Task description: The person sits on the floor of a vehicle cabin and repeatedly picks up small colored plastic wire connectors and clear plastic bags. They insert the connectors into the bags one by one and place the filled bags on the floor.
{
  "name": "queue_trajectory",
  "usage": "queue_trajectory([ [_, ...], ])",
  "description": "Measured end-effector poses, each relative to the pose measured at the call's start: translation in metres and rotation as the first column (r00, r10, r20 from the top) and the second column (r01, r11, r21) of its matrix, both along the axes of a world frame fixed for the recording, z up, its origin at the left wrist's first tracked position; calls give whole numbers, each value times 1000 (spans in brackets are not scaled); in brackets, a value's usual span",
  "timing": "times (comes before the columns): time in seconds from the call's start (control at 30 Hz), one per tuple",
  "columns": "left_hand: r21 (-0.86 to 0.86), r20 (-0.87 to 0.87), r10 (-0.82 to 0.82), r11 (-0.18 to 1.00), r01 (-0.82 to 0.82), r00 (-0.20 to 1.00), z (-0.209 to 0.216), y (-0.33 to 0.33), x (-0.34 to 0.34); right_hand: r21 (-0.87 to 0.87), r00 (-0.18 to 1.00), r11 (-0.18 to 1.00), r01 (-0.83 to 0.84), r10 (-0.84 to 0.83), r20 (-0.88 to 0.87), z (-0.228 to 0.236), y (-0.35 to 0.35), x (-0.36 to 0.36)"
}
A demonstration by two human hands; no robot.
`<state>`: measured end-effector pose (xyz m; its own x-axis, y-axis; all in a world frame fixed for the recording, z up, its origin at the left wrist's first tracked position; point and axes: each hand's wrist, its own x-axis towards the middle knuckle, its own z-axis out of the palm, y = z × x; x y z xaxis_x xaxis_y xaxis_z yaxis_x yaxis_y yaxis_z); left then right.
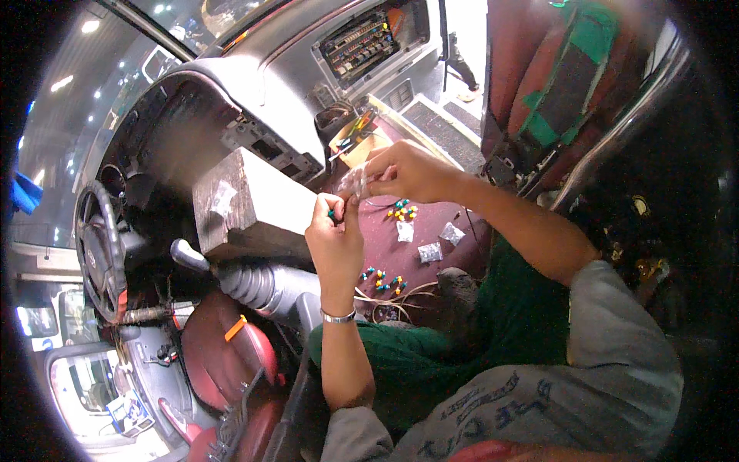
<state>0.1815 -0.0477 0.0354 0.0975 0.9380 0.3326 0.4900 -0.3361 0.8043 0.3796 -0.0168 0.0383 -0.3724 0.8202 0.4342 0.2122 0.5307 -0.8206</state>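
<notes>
In front of me my right hand is closed in a pinch on a small clear plastic bag. Just below and left of it, my left hand is curled shut, its fingertips close to the bag's lower edge. A bit of a small green piece shows between the left fingers; its kind is too small to tell. Beneath the hands, on the dark red floor, lie a cluster of small yellow and green pieces and a second one of mixed colours. Small clear packets lie beside the first cluster.
To the left stand a weathered wooden block with a packet on it, a gear lever and a steering wheel. Hand tools lie beyond my hands, below an uncovered fuse panel. Loose cables run near my legs.
</notes>
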Motion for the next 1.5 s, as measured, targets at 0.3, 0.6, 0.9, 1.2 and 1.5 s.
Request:
queue_trajectory([
  [0.3,46,91,-24,999,20,996,-12,9,-3,-151,994,988,-28,44,101,6,-1,10],
  [0.6,79,39,-47,996,44,998,-12,5,-4,-113,974,994,-5,30,223,-5,2,5],
  [0.9,6,212,-75,997,76,974,-19,13,-9,-46,985,999,1,7,175,-10,6,7],
  [1.2,-60,285,-98,991,120,954,-19,19,-12,-74,963,991,113,-91,254,-7,6,5],
  [1.5,-61,504,-138,979,195,853,-21,21,-11,-144,994,989,11,4,107,-7,8,0],
])
